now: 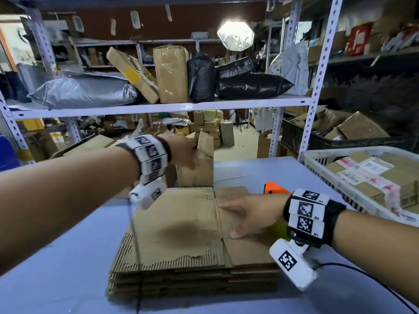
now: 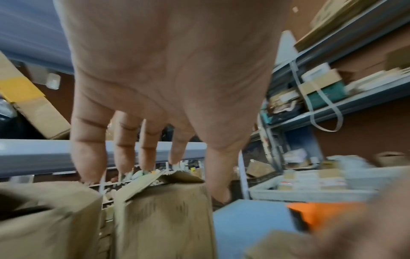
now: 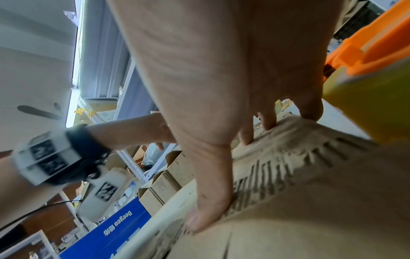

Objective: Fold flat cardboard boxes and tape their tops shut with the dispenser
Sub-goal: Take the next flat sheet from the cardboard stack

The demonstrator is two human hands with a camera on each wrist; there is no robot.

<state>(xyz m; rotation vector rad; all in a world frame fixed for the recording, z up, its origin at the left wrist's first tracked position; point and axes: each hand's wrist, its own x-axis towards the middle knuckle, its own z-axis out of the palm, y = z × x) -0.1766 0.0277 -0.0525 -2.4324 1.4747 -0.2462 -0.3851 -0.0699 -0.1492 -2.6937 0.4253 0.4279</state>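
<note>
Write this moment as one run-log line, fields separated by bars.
left hand: at upright box | right hand: flat on cardboard stack | dispenser: untouched

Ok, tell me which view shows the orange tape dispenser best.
The right wrist view: the tape dispenser fills its upper right corner, close and sharp. The head view shows only its orange tip behind the right hand; the left wrist view shows a blur.

A stack of flat, worn cardboard boxes (image 1: 181, 234) lies on the table, an orange dispenser (image 1: 273, 188) just behind it.
</note>
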